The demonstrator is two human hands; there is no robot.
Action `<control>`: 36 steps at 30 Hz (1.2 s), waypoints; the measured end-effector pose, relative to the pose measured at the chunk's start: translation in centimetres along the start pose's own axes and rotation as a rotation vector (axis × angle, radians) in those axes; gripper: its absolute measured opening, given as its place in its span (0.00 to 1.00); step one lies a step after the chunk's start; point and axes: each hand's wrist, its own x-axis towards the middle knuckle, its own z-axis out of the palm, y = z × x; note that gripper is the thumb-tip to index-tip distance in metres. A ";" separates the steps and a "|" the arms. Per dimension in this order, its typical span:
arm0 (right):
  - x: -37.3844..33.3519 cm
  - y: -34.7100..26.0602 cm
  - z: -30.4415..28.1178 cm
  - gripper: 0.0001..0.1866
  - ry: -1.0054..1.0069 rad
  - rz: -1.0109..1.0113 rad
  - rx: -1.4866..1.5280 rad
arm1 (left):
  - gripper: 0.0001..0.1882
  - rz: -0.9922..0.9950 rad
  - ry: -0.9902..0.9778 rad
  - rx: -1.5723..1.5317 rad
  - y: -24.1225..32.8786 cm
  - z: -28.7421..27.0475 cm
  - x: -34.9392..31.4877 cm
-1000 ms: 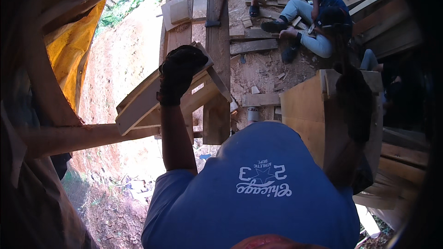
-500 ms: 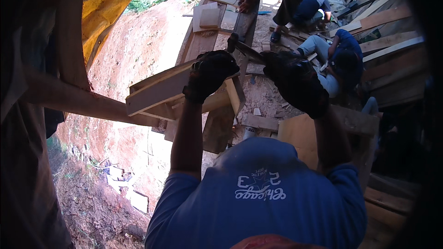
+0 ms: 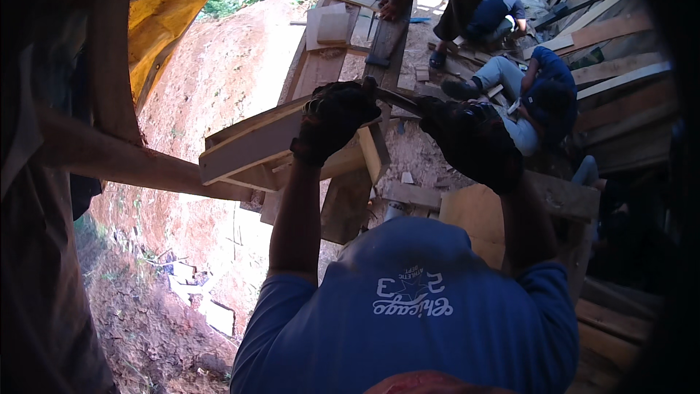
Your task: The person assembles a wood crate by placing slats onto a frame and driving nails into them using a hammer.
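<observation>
Both hands wear dark gloves. My right hand (image 3: 470, 135) is closed around the handle of a hammer (image 3: 401, 101), which points left. The hammer's head is right beside the fingers of my left hand (image 3: 337, 118). That left hand is closed over the upper right end of a wooden frame (image 3: 251, 144) made of pale boards. What its fingers pinch is lost in the dark glove. A short board (image 3: 373, 152) of the frame slants down below the left hand.
A co-worker's hand (image 3: 394, 6) rests on a plank bench (image 3: 319, 76) holding wooden pieces (image 3: 333, 28). A seated person (image 3: 548, 95) and a crouching person (image 3: 499, 11) are at right, near stacked boards (image 3: 620, 25). A wooden beam (image 3: 138, 152) crosses at left.
The hammer's head has come down toward my left hand, and my right hand has dropped slightly. My left hand stays on the frame. The seated person's foot has shifted left.
</observation>
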 end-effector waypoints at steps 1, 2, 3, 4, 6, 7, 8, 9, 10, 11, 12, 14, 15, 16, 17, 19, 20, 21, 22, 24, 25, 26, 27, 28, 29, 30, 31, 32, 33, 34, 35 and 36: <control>-0.1 0.2 0.0 0.26 -0.015 -0.011 -0.025 | 0.08 0.030 -0.033 0.087 0.1 -0.4 0.4; -0.2 0.3 0.1 0.25 -0.029 -0.023 -0.049 | 0.09 0.060 -0.066 0.175 0.2 -0.7 0.7; -0.2 0.2 0.1 0.25 -0.037 -0.020 -0.060 | 0.09 0.049 -0.055 0.145 0.4 -0.5 0.8; -0.1 0.2 0.1 0.25 -0.044 -0.017 -0.071 | 0.09 0.039 -0.047 0.117 0.7 -0.4 0.9; -0.4 -0.5 0.4 0.25 -0.057 0.014 -0.044 | 0.09 0.070 -0.037 0.128 0.6 -0.4 0.8; -0.9 -1.0 0.8 0.26 -0.066 0.028 -0.018 | 0.09 0.113 -0.035 0.169 0.2 -0.5 0.6; -2.2 -1.6 1.9 0.26 -0.085 0.035 0.027 | 0.09 0.157 -0.032 0.207 0.1 -0.6 0.6; -3.3 -1.8 2.6 0.26 -0.097 0.035 0.023 | 0.09 0.112 -0.050 0.165 0.0 -0.6 0.8; -3.7 -1.8 2.9 0.27 -0.109 0.034 0.020 | 0.09 0.061 -0.068 0.122 0.3 -0.6 0.9; -2.8 -0.9 2.0 0.28 -0.108 0.023 -0.024 | 0.09 0.002 -0.085 0.085 0.4 -0.7 0.7; -2.0 0.1 1.2 0.29 -0.107 0.011 -0.068 | 0.08 0.007 -0.100 0.131 0.5 -0.8 0.6; -1.8 0.4 1.0 0.30 -0.144 0.029 -0.054 | 0.07 0.036 -0.135 0.217 0.6 -1.2 0.9; -2.3 -0.3 1.3 0.31 -0.179 0.053 0.012 | 0.06 0.006 -0.137 0.141 0.8 -1.2 0.9; -2.9 -1.1 1.8 0.31 -0.217 0.082 0.073 | 0.06 -0.017 -0.142 0.062 1.0 -1.2 1.1; -3.5 -2.0 2.5 0.31 -0.250 0.109 0.140 | 0.06 -0.046 -0.145 -0.010 1.1 -1.2 1.1; -4.1 -3.3 3.1 0.32 -0.368 0.217 0.472 | 0.08 -0.155 -0.137 -0.176 1.0 -1.2 1.0; -4.3 -3.8 3.2 0.32 -0.438 0.325 0.725 | 0.09 -0.185 -0.136 -0.212 1.1 -1.3 1.0; -4.3 -4.1 3.2 0.32 -0.550 0.489 1.176 | 0.10 -0.216 -0.135 -0.248 1.1 -1.3 0.9; -4.3 -4.3 3.0 0.31 -0.508 0.494 1.167 | 0.10 -0.223 -0.139 -0.237 1.2 -1.3 0.9; -4.1 -4.4 2.6 0.29 -0.279 0.340 0.686 | 0.09 -0.198 -0.165 -0.258 1.0 -1.5 0.9; -3.7 -4.2 2.3 0.28 -0.090 0.173 0.219 | 0.10 -0.169 -0.183 -0.288 0.7 -1.9 0.9; -2.6 -3.3 1.3 0.27 -0.241 0.341 0.580 | 0.11 -0.137 -0.202 -0.322 0.5 -2.1 0.7; -1.0 -2.1 0.1 0.27 -0.393 0.507 0.943 | 0.11 -0.171 -0.198 -0.382 0.3 -2.0 0.4; -0.8 -1.9 0.1 0.26 -0.382 0.548 1.028 | 0.11 -0.199 -0.192 -0.443 0.2 -1.9 0.4; -0.6 -1.7 -0.1 0.26 -0.369 0.594 1.112 | 0.11 -0.205 -0.192 -0.458 0.1 -1.8 0.5; -1.4 -2.9 0.5 0.25 -0.198 0.515 0.919 | 0.11 -0.212 -0.195 -0.474 0.0 -1.8 0.5; -1.9 -3.7 0.9 0.24 -0.032 0.431 0.728 | 0.11 -0.199 -0.204 -0.445 0.0 -1.7 0.6; -2.1 -4.0 1.3 0.23 -0.010 0.474 0.859 | 0.11 -0.187 -0.225 -0.443 -0.1 -1.6 0.6; -2.1 -4.1 1.8 0.23 0.011 0.516 0.991 | 0.11 -0.174 -0.245 -0.441 -0.3 -1.5 0.6; -2.0 -4.3 2.1 0.22 0.032 0.558 1.126 | 0.10 -0.164 -0.277 -0.466 -0.6 -1.4 0.7; -1.9 -4.6 2.2 0.22 0.010 0.559 1.079 | 0.09 -0.119 -0.273 -0.422 -0.6 -1.4 0.5; -1.7 -4.8 2.3 0.21 -0.013 0.561 1.030 | 0.08 -0.074 -0.267 -0.377 -0.7 -1.5 0.4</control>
